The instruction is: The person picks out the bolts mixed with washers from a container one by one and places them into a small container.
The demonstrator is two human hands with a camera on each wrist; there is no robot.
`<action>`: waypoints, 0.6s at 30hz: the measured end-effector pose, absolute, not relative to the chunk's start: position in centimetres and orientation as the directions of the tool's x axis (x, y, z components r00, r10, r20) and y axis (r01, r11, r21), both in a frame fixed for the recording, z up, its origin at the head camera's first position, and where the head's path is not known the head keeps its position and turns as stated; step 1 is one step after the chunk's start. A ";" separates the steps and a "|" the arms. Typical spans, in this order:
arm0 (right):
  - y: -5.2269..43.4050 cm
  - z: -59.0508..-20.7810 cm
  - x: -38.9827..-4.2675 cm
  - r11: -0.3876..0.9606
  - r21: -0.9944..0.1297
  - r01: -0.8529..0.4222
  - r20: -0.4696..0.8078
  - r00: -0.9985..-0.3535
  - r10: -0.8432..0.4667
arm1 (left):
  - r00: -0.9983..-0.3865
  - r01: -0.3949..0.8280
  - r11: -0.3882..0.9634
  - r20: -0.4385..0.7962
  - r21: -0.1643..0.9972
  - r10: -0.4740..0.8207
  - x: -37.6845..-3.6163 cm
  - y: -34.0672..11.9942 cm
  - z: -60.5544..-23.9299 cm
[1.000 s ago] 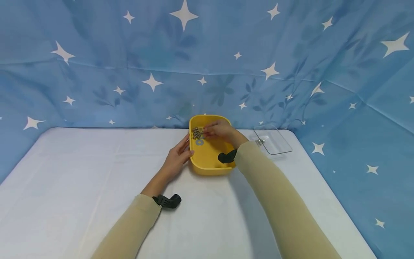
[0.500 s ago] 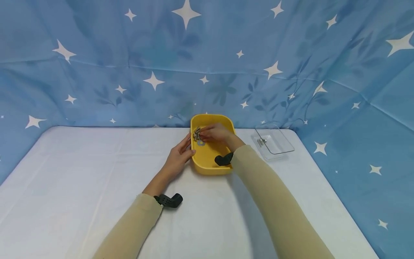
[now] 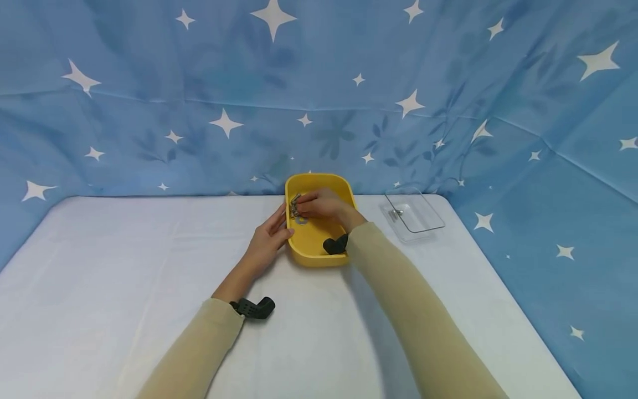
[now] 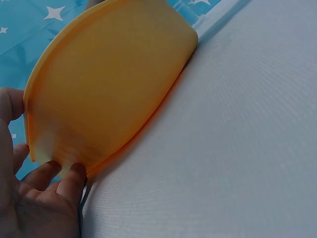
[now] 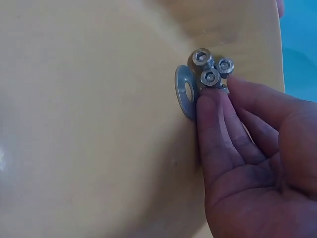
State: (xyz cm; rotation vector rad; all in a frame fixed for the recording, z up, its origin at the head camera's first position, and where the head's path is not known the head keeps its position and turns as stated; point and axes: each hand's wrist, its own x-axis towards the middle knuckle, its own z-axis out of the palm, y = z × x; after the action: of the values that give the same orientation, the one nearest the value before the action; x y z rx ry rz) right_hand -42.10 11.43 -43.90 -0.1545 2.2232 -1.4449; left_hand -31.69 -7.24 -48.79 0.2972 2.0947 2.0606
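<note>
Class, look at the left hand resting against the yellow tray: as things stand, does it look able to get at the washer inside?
Probably yes. The left hand touches the yellow tray outside; the washer lies just over the open rim, though the right hand crowds it.

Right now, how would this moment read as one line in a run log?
left hand: steadies yellow tray outer wall | right hand: fingertips on bolts beside washer in tray | clear box: on table, right

Yellow tray [image 3: 319, 252]; silver screws [image 5: 210, 67]; white table [image 3: 124, 266]; blue star-patterned cloth [image 3: 319, 94]
</note>
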 end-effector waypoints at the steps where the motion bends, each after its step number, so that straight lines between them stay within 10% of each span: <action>1: 11.4 -44.0 -42.1 0.441 -0.884 0.156 -0.329 -0.877 -0.349 | -0.963 0.007 0.016 0.002 1.000 0.270 -31.7 -7.2 -48.8; 18: 10.6 -44.1 -42.0 0.473 -0.873 0.116 -0.320 -0.868 -0.379 | -0.962 0.007 0.021 0.001 1.000 0.272 -31.6 -7.2 -48.6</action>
State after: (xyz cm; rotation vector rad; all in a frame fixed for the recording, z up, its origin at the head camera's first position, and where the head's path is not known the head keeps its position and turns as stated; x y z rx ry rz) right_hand -42.00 10.56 -44.06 -0.2181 2.2476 -1.3852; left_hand -31.57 -7.24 -48.59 0.2921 2.0978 2.0529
